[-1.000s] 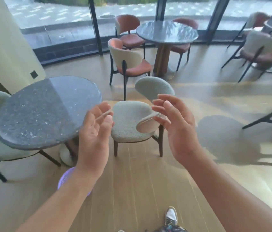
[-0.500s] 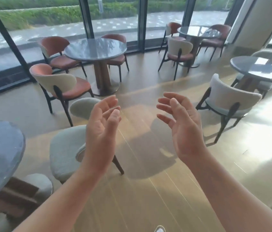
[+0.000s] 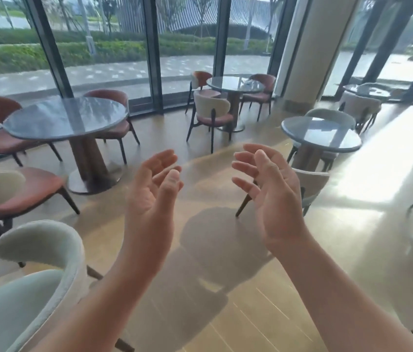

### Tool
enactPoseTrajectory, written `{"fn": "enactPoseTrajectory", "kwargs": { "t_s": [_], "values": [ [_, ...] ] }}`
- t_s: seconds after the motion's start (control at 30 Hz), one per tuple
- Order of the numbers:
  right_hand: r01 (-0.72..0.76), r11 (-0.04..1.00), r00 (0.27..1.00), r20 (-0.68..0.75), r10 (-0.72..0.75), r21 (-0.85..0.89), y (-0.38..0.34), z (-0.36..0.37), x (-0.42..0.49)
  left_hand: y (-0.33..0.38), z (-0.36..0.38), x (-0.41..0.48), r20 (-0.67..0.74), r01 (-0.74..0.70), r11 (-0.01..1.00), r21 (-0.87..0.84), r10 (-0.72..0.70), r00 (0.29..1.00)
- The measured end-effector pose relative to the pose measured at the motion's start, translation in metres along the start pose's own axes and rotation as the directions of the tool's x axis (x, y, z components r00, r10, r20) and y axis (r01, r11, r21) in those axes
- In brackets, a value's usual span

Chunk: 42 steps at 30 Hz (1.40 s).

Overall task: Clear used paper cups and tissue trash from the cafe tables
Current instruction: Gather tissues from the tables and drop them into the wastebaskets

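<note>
Nearest me, my left hand (image 3: 152,199) and right hand (image 3: 271,196) hung raised, palms facing, fingers loosely spread and holding nothing. Beyond them, past a near bench (image 3: 65,118), the far bench (image 3: 220,83) by the window (image 3: 185,47) carried pale clutter (image 3: 249,85), too blurred to name.

We're in a cafe. Round tables (image 3: 65,118) ringed by cushioned chairs (image 3: 210,109). Tall windows (image 3: 106,47) look onto greenery.

Cafe seating beside a glass wall (image 3: 114,64)
A pale green chair (image 3: 40,247) stands lower left, a rust-seated chair (image 3: 35,185) behind it, and a round column (image 3: 309,52) at right.
</note>
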State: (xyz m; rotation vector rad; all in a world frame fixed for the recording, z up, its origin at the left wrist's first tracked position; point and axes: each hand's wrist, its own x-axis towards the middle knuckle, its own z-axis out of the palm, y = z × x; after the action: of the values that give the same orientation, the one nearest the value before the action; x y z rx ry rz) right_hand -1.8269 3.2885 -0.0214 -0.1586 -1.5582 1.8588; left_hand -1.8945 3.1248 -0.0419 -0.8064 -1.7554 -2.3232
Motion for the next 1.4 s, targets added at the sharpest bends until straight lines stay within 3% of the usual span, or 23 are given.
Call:
{"fn": "enactPoseTrajectory", "kwargs": {
  "t_s": [0.6,0.93,1.4],
  "values": [
    [0.091,0.990,0.970,-0.217,-0.113,-0.108,0.116,0.026,0.348,-0.186,0.065,0.358,0.254,0.031,0.995,-0.096,-0.006,0.967],
    [0.085,0.986,0.949,-0.289,-0.124,-0.144,0.190,-0.018,0.533,-0.308,0.149,0.522,0.313,0.069,0.983,-0.171,-0.012,0.950],
    [0.070,0.992,0.960,-0.265,-0.095,-0.104,0.286,-0.087,0.859,-0.482,0.280,0.782,0.286,0.111,0.976,-0.189,-0.053,0.957]
  ]
}}
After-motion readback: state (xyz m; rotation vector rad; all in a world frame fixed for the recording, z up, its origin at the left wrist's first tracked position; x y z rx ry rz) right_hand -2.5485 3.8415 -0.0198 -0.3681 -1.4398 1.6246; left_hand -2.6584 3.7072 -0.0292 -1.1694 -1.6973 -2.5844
